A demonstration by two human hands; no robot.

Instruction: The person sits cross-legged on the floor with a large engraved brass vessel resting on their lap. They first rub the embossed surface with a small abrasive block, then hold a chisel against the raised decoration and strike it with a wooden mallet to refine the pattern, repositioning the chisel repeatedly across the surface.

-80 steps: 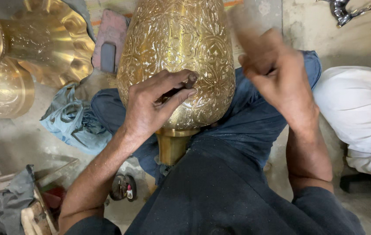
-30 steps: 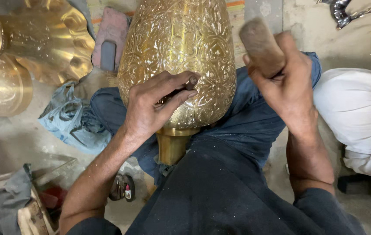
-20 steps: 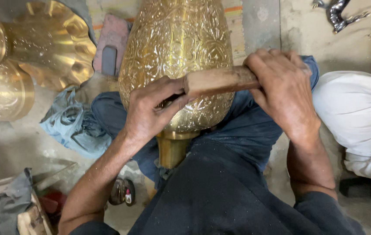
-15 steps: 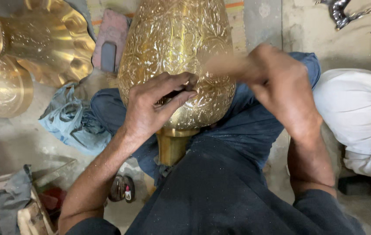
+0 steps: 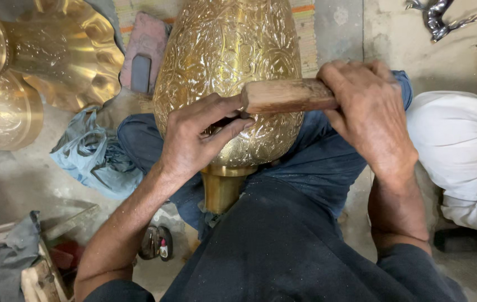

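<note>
**Mia:** What was the person doing just then?

**Tom:** They were tapping patterns into the big brass vase (image 5: 227, 72). It lay across their lap, in the middle, with its narrow foot near their body and its fat part reaching far away. The right hand (image 5: 370, 120) was closed tight around a wooden mallet (image 5: 286, 96). The mallet lay sideways, with its end at the left hand.

**Mia:** And the left hand?

**Tom:** The left hand (image 5: 193, 140) rested on the vase. Its fingers pinched a thin dark tool (image 5: 228, 119) against the metal. I could see only a little bit of that tool, so I cannot tell its shape.

**Mia:** So which step was it?

**Tom:** I think it was the hit itself, when the mallet met the tool.

**Mia:** What did the next move need?

**Tom:** I think the left hand had to keep the tool very steady, and the right hand had to lift and hit straight, so the tool would not slip on the shiny brass.

**Mia:** Was it different a moment before?

**Tom:** Yes. One second before, the mallet was up high on the right, away from the vase. The left hand had stayed in the same spot.
</note>
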